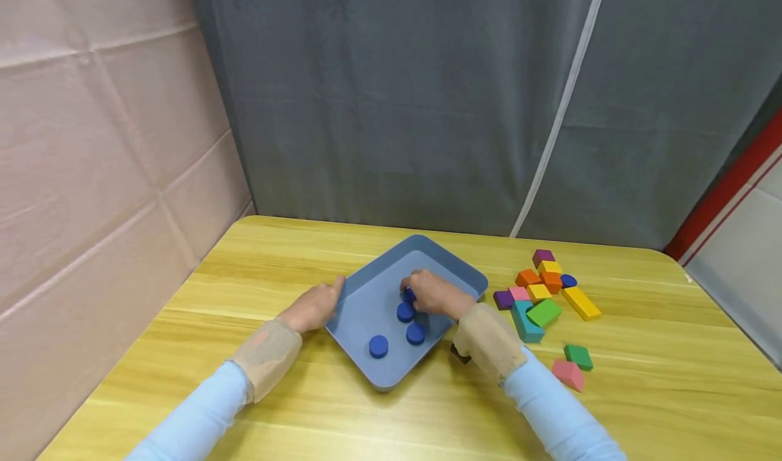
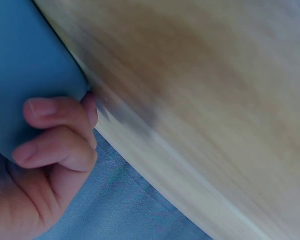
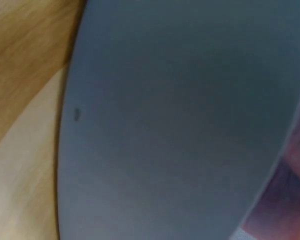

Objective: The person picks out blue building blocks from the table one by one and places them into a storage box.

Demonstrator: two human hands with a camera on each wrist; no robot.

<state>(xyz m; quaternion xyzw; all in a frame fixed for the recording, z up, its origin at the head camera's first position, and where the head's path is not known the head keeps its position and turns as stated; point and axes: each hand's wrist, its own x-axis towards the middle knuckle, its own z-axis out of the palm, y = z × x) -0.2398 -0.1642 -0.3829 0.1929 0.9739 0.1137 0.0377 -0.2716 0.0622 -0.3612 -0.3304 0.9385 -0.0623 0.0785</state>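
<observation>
A blue-grey tray (image 1: 360, 315) lies turned cornerwise on the table. My left hand (image 1: 313, 307) grips its left side; in the left wrist view the curled fingers (image 2: 60, 145) press on the outside of the tray wall (image 2: 30, 55). Inside the tray, my right hand (image 1: 435, 292) pinches a round blue block (image 1: 408, 295), which the fingers partly cover. Close to it lie two more round blue blocks (image 1: 405, 312), and another one (image 1: 379, 346) is nearer the front corner. The right wrist view is mostly filled by the tray's outer wall (image 3: 175, 120), with part of the hand (image 3: 285, 205) behind its rim.
Right of the tray, several coloured blocks lie in a loose group, among them a teal block (image 1: 525, 322), a light green block (image 1: 544, 312) and a long yellow block (image 1: 581, 303). A pink block (image 1: 568, 374) and a dark green block (image 1: 578, 357) lie nearer. A grey curtain (image 1: 391, 108) hangs behind the table.
</observation>
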